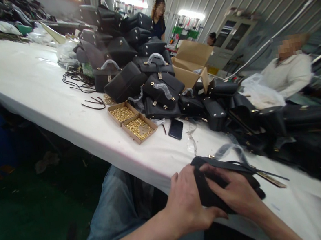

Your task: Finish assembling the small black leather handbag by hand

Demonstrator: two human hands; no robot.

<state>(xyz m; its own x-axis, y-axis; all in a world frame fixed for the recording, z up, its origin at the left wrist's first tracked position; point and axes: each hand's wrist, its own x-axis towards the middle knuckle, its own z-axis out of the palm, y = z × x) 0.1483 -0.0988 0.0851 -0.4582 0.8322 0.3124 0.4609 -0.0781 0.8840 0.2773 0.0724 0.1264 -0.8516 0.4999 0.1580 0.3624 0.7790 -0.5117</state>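
Both my hands grip a small black handbag [205, 188] at the near edge of the white table [33, 88]. My left hand [187, 202] wraps round the bag's left side, its thumb pressed along the bottom. My right hand [238, 191] lies over the bag's front with its fingers curled onto it. A thin black strap [249, 167] and a tan tag [272, 179] stick out to the right of the bag. Clear plastic wrap [231, 149] lies just behind it.
Two open cardboard trays of small gold fittings [132, 121] and a dark phone [176, 128] sit mid-table. A heap of black handbags [146, 77] and an open cardboard box [192, 62] stand behind them. More bags pile up at right. A person in white [289, 72] sits across; another stands far back.
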